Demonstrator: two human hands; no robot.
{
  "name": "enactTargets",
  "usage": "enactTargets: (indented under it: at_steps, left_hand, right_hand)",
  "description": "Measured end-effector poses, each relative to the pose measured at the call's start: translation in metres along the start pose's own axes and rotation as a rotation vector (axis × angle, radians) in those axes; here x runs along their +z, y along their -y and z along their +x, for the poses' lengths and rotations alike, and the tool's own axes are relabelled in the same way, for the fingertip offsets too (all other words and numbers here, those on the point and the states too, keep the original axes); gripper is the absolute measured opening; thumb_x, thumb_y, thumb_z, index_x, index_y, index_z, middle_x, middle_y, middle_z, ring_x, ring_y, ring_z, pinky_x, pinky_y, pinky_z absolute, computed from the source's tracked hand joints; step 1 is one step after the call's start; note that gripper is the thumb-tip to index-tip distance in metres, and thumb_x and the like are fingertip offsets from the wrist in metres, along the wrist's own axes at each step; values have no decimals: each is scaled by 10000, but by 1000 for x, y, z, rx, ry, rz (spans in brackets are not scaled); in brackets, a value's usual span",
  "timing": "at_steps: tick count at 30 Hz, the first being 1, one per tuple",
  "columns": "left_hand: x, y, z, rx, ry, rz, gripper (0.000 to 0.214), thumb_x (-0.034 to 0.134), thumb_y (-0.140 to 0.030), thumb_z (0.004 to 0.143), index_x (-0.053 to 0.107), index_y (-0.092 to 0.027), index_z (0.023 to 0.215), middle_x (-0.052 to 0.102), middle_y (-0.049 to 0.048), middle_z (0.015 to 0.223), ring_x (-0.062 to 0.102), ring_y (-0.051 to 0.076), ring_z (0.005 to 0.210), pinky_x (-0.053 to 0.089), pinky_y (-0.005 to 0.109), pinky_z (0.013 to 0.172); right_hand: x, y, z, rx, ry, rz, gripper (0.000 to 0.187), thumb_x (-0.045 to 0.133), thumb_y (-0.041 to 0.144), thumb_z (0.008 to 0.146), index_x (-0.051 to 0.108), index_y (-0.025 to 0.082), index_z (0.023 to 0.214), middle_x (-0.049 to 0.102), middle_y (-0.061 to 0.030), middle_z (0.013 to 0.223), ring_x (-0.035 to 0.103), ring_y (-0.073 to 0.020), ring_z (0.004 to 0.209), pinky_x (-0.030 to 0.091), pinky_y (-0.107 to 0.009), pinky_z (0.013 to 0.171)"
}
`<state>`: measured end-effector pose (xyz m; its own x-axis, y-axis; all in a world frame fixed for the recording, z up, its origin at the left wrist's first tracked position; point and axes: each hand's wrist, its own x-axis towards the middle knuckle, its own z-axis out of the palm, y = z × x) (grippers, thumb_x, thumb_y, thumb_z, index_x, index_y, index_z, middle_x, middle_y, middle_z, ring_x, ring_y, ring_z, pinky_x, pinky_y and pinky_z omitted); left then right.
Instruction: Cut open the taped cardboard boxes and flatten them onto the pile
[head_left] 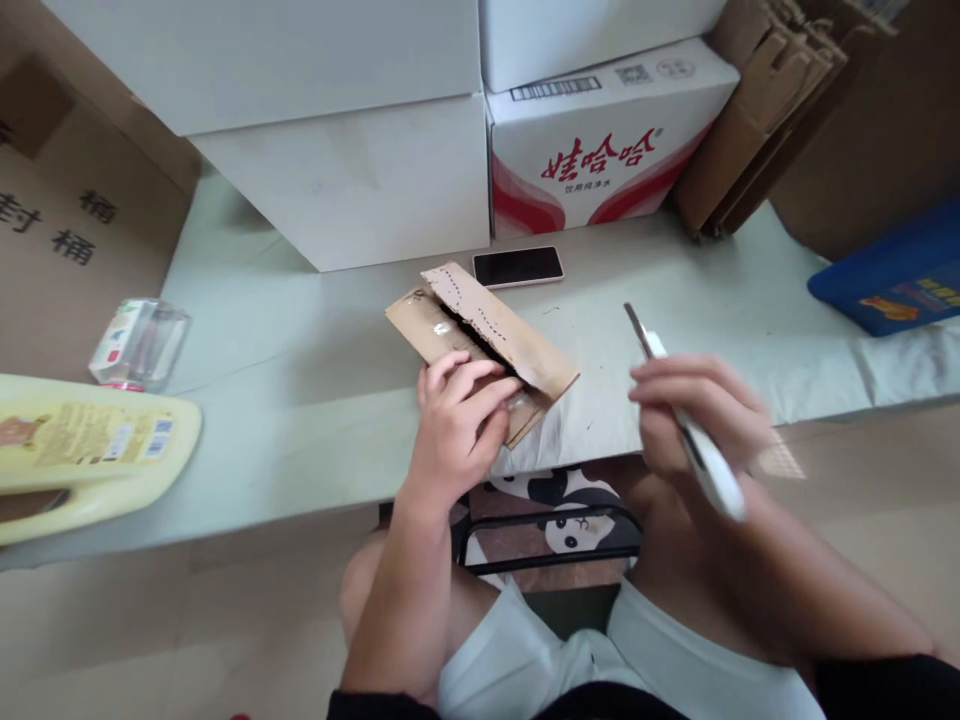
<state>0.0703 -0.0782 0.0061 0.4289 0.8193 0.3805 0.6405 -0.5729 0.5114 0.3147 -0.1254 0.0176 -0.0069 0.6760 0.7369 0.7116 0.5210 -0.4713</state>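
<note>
A folded piece of brown cardboard (517, 330) lies at a slant near the table's front edge. Its raised flap has rows of small dark holes, and a dark gap runs under the flap. My left hand (461, 420) holds the cardboard down at its near side, fingers bent over the lower panel and partly inside the fold. To the right, my right hand (697, 410) is wrapped round a white utility knife (709, 465), held in the air just off the table. Its blade sticks out and points up and away from me, apart from the cardboard.
A phone (517, 266) lies behind the cardboard, before white boxes (360, 190) and a red-and-white water carton (600, 170). Flattened cardboard (750, 120) leans at the back right. A blue container (892, 270) stands right; a clear bottle (142, 340) and yellow jug (112, 450) lie left.
</note>
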Motion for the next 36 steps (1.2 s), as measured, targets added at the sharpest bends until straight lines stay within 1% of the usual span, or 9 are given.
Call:
enactTargets:
  at_steps: [2,5,10,14,19,23,27,31,36]
  left_hand:
    - [-5,-8,1,-7,62,37,330,460,-219,990,766,-249,1110,705,65,1271,487,313,1306,368,572,1163]
    - [-8,-15,5,-2,126,81,306,463,-224,990,759,-231,1069,699,66,1293,535,306,1275,332,590,1207]
    - [-4,-17,12,64,61,74,201,556,-276,963,747,-219,988,730,72,1147,626,269,1114,336,575,1227]
    - [-2,-20,9,57,47,120,208,707,-358,862,742,-216,1009,718,93,1138,504,378,1286,382,602,1201]
    - [-1,-9,7,47,50,83,186,710,-339,860,722,-219,1001,710,86,1153,495,368,1306,368,610,1217]
    - [-2,18,7,159,-94,-37,187,749,-319,802,692,-239,961,699,70,1139,503,346,1336,423,586,1187]
    - [-2,39,2,139,-243,-149,221,763,-325,792,656,-253,971,679,55,1190,503,319,1390,421,573,1205]
    - [4,47,-3,36,-370,-280,124,645,-352,886,593,-245,921,674,59,1230,569,280,1369,433,560,1203]
    - [17,55,-2,-141,-549,-458,300,565,-375,968,546,-274,1250,611,114,1408,593,260,1361,504,453,1137]
  right_hand:
    - [19,-25,0,65,51,-77,87,640,182,878,632,253,927,698,-57,1027,686,-191,835,579,-359,753]
    - [45,-64,-3,294,365,-183,265,723,325,808,605,220,1020,631,-120,1184,682,-266,979,588,-445,853]
    - [60,-94,-17,437,642,-330,538,793,395,683,609,168,1134,522,-206,1379,585,-389,1263,505,-540,1084]
    - [61,-91,-22,412,735,-431,540,679,347,779,628,88,1249,376,-262,1571,516,-449,1358,432,-577,1154]
    - [61,-79,-19,519,764,-525,539,632,428,848,660,156,1312,338,-219,1641,259,-598,1490,315,-790,1105]
    - [66,-64,-16,429,798,-519,527,625,480,874,684,191,1311,349,-183,1655,150,-558,1553,208,-780,1176]
    - [77,-50,-19,365,890,-516,642,632,520,868,613,206,1428,376,-163,1654,135,-517,1577,123,-748,1235]
    - [86,-41,-22,317,1000,-403,700,634,583,856,613,192,1436,380,-154,1657,139,-508,1581,123,-723,1256]
    - [92,-46,-24,308,946,-203,757,604,624,861,573,169,1465,506,-193,1549,255,-515,1540,229,-733,1218]
